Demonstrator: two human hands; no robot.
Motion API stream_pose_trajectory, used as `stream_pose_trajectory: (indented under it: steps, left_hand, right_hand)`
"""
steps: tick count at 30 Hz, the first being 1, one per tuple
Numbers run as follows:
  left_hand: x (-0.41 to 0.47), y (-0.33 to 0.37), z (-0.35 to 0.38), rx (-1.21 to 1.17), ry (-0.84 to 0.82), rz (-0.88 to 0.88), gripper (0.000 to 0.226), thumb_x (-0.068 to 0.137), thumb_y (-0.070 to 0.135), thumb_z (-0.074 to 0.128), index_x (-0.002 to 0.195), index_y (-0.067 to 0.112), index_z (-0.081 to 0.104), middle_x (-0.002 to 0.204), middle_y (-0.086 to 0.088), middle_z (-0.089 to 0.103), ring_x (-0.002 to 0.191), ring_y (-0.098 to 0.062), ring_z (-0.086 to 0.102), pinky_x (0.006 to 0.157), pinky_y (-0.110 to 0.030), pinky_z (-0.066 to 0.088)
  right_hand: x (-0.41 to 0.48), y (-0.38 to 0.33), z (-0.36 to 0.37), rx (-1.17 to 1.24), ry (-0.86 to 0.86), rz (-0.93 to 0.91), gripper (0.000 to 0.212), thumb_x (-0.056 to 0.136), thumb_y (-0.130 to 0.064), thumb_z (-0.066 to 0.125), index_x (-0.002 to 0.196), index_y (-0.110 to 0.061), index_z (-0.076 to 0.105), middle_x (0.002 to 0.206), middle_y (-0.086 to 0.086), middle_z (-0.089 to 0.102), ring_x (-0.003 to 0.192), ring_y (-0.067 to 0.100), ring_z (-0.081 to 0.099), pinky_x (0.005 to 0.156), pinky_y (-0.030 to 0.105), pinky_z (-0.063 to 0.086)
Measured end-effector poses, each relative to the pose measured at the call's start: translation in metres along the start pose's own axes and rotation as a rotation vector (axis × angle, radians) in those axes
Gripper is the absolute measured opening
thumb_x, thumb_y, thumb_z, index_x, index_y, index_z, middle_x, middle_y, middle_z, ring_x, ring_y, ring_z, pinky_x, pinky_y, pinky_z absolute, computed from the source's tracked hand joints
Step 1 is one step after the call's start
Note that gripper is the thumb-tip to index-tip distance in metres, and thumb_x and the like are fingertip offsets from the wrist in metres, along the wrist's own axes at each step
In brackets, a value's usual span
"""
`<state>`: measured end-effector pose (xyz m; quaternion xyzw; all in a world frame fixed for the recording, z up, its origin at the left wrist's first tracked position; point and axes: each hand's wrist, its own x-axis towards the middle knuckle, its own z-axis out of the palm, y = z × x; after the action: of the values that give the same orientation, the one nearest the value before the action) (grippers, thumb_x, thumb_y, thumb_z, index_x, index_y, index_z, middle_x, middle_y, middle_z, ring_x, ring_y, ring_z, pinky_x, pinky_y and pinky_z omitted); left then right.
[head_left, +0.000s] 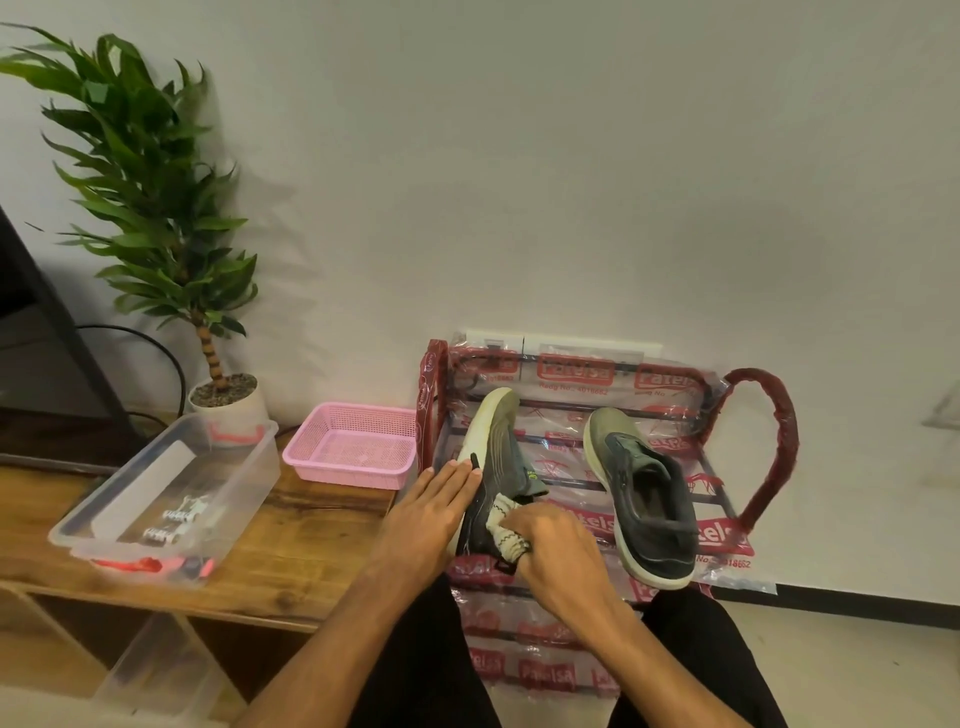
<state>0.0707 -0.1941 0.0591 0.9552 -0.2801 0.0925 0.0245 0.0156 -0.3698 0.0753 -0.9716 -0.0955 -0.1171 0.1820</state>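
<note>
Two dark grey sneakers with pale soles lie on the top shelf of a red shoe rack (769, 441) still wrapped in printed plastic. The left sneaker (498, 457) is tipped on its side. My left hand (436, 512) rests flat against its sole side, fingers straight. My right hand (556, 551) grips a bunched off-white cloth (506, 530) and presses it on that sneaker near the heel opening. The right sneaker (644, 493) lies untouched, its heel hanging over the shelf's front edge.
A wooden table (311, 530) at left carries a clear plastic bin (171, 499) with small items, a pink mesh basket (353, 444) and a potted plant (156, 208). Another clear bin (156, 670) sits under the table. A white wall stands behind. My dark-trousered knees frame the rack.
</note>
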Motion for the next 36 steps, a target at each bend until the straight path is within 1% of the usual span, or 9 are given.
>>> stream_pose_trajectory:
  steps: [2,6,9,12,17,22,25,29,36]
  left_hand:
    - [-0.001,0.001,0.003,-0.014,0.009,-0.012,0.099,0.089,0.03,0.063,0.152,0.017,-0.011,0.16,0.0,-0.012,0.147,-0.013,-0.012,0.12,-0.033,-0.008]
    - [-0.003,0.003,0.011,-0.017,0.055,-0.036,0.107,0.078,0.041,0.074,0.152,0.012,0.002,0.16,-0.008,0.008,0.146,-0.018,0.004,0.117,-0.035,0.002]
    - [-0.004,0.003,0.017,-0.026,0.046,-0.049,0.116,0.049,0.036,0.093,0.146,0.006,0.035,0.148,-0.012,0.042,0.137,-0.022,0.038,0.11,-0.037,0.028]
    - [-0.003,-0.001,0.014,-0.034,0.047,-0.031,0.122,0.032,0.026,0.097,0.141,0.006,0.045,0.143,-0.011,0.05,0.131,-0.021,0.047,0.107,-0.035,0.033]
    - [-0.002,-0.004,0.01,-0.065,0.015,-0.047,0.115,0.046,0.019,0.093,0.146,0.009,0.037,0.15,-0.008,0.038,0.139,-0.019,0.034,0.112,-0.034,0.021]
    - [-0.002,0.0,0.011,-0.079,0.063,0.006,0.099,0.081,0.015,0.072,0.153,0.014,0.005,0.159,-0.002,-0.001,0.143,-0.01,-0.008,0.117,-0.028,-0.007]
    - [-0.001,-0.003,0.011,-0.09,0.063,-0.005,0.102,0.079,0.016,0.075,0.153,0.014,0.005,0.156,0.0,-0.003,0.142,-0.009,-0.008,0.117,-0.027,-0.005]
    - [0.001,-0.004,0.016,-0.075,0.052,-0.013,0.107,0.055,0.019,0.091,0.146,0.007,0.036,0.153,-0.008,0.031,0.141,-0.019,0.029,0.114,-0.033,0.018]
    - [0.0,0.001,0.009,-0.089,0.099,-0.022,0.096,0.083,0.016,0.071,0.154,0.017,0.007,0.161,0.001,0.004,0.147,-0.012,-0.001,0.115,-0.024,-0.009]
  right_hand:
    - [0.005,0.005,-0.003,-0.015,0.058,0.046,0.019,0.068,0.003,0.056,0.068,-0.016,0.057,0.072,-0.008,0.061,0.067,0.014,0.054,0.055,0.029,0.04]
    - [0.028,0.003,-0.004,-0.015,0.192,0.059,0.05,0.069,0.011,0.057,0.108,-0.018,0.07,0.103,-0.005,0.07,0.098,0.016,0.061,0.085,0.031,0.05]
    - [0.036,-0.008,0.009,-0.052,0.174,0.014,0.063,0.068,0.016,0.058,0.123,-0.014,0.065,0.122,0.001,0.066,0.117,0.02,0.057,0.105,0.037,0.042]
    - [0.021,-0.024,0.027,-0.099,0.135,0.005,0.07,0.052,0.011,0.075,0.117,-0.012,0.068,0.119,0.004,0.068,0.116,0.023,0.061,0.106,0.038,0.033]
    - [-0.007,-0.017,0.034,-0.205,0.069,-0.176,0.071,0.045,-0.005,0.088,0.113,-0.013,0.071,0.117,0.004,0.069,0.112,0.023,0.064,0.098,0.042,0.047]
    - [0.029,-0.012,0.027,-0.205,0.09,0.038,0.079,0.044,0.001,0.088,0.119,-0.011,0.067,0.121,0.006,0.067,0.113,0.025,0.063,0.096,0.044,0.05]
    - [0.026,-0.025,0.032,-0.215,0.096,-0.014,0.07,0.047,-0.004,0.089,0.114,-0.007,0.07,0.117,0.009,0.068,0.112,0.028,0.063,0.094,0.049,0.051]
    - [0.009,-0.025,0.036,-0.289,0.051,-0.082,0.07,0.049,-0.014,0.09,0.115,-0.006,0.069,0.119,0.01,0.067,0.111,0.029,0.063,0.092,0.048,0.052]
    - [0.026,-0.024,0.038,-0.324,0.102,0.002,0.064,0.052,-0.012,0.09,0.112,-0.004,0.07,0.114,0.012,0.067,0.108,0.032,0.063,0.089,0.05,0.053]
